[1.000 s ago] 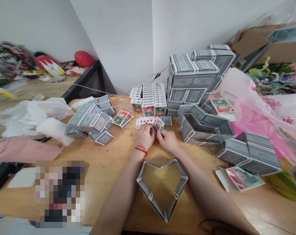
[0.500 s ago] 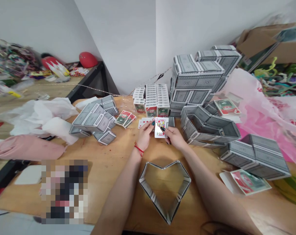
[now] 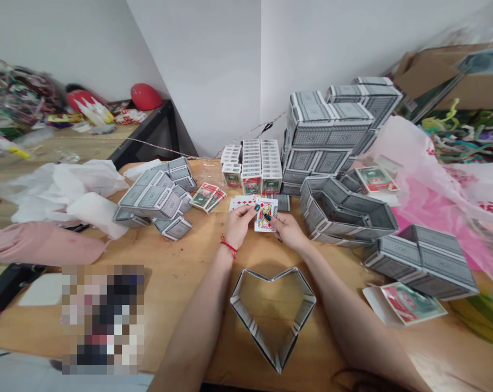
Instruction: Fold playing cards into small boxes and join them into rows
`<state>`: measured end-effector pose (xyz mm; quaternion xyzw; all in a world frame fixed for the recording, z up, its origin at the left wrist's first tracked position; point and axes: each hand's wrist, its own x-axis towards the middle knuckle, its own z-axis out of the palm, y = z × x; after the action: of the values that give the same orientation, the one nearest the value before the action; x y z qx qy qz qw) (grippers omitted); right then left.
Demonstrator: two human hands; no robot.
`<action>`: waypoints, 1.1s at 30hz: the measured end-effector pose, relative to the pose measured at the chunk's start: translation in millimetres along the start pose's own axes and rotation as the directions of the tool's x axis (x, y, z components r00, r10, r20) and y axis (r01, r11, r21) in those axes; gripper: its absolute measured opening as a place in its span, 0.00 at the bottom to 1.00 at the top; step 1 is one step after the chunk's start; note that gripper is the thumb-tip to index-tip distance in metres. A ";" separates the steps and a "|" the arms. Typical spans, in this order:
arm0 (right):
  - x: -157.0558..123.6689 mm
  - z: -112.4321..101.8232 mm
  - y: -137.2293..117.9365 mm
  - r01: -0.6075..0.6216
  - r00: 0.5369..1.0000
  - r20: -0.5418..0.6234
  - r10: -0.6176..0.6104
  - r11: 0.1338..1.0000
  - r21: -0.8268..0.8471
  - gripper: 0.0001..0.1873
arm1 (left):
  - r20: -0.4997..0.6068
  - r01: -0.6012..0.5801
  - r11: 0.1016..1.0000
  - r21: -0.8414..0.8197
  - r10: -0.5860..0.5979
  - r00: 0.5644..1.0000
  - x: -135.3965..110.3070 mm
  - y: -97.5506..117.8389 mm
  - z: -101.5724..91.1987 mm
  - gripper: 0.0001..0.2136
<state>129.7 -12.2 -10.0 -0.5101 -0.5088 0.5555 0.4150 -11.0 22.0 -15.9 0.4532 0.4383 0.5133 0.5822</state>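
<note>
My left hand (image 3: 239, 224) and my right hand (image 3: 288, 231) meet over the wooden table (image 3: 177, 272), both pinching a face-up court card (image 3: 265, 214) by its edges. A red string circles my left wrist. Just behind the hands lies a fan of red-pip cards (image 3: 242, 202). Between my forearms, near the table's front, lies a heart-shaped frame made of cards (image 3: 272, 312), hollow in the middle.
Boxed card decks (image 3: 252, 171) stand in rows at the back. Grey folded card blocks pile up at the left (image 3: 156, 197) and at the right (image 3: 344, 158). White plastic bags (image 3: 62, 190) lie left, pink ones (image 3: 426, 185) right. A flattened deck box (image 3: 410, 302) lies at right.
The small bunch of cards held between my hands has given way to a single court card turned flat and face-up; my hands have shifted slightly apart on its edges.
</note>
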 end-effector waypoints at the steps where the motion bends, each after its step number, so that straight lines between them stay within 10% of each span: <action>1: 0.2 0.1 0.9 -0.003 1.000 0.001 0.003 1.000 0.002 0.21 | -0.012 -0.006 1.000 0.025 0.006 1.000 0.1 -0.3 0.3 0.10; 13: 0.1 -0.9 2.7 0.055 0.993 0.105 -0.048 0.996 -0.067 0.20 | -0.051 -0.226 0.919 0.324 0.256 0.965 -9.4 2.2 15.6 0.13; 22: -0.9 -4.8 -0.1 0.005 0.985 0.172 -0.009 1.000 0.023 0.19 | 0.030 -0.134 0.970 0.202 0.130 0.991 -8.3 1.8 4.9 0.16; 33: -2.4 -5.6 -0.4 0.064 0.984 0.164 -0.071 0.997 0.048 0.22 | 0.082 -0.283 0.813 0.509 0.282 0.956 -11.3 1.9 8.7 0.12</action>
<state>135.5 -13.8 -9.0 -0.4356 -0.5465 0.5925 0.4007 -4.0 10.2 -11.7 0.6530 0.4864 0.4572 0.3578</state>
